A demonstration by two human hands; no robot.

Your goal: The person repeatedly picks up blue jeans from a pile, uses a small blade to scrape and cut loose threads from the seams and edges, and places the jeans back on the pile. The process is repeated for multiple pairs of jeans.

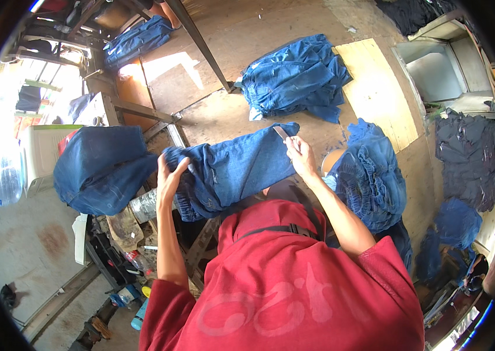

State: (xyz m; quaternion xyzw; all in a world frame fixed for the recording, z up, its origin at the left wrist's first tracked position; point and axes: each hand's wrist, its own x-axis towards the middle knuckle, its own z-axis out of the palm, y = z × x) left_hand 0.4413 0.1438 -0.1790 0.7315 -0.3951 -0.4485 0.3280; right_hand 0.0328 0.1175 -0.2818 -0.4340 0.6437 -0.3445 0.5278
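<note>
A pair of blue denim trousers [235, 167] is stretched across in front of my lap, its gathered edge at the left. My left hand [169, 178] grips the cloth at that left end, thumb apart from the fingers with the fabric between them. Over at the right end, my right hand [301, 157] is closed around a short, flat, blade-like tool [281, 133]. The tool's tip points up and left, over the trousers' far right edge. Whether it touches the cloth I cannot tell.
A dark blue denim heap [104, 169] sits close by my left hand. Denim piles lie on the floor ahead [294, 76] and beside my right arm [370, 175]. A metal post [203, 50] rises ahead. Dark garments [471, 158] are at the far right, a white bin [48, 152] at the left.
</note>
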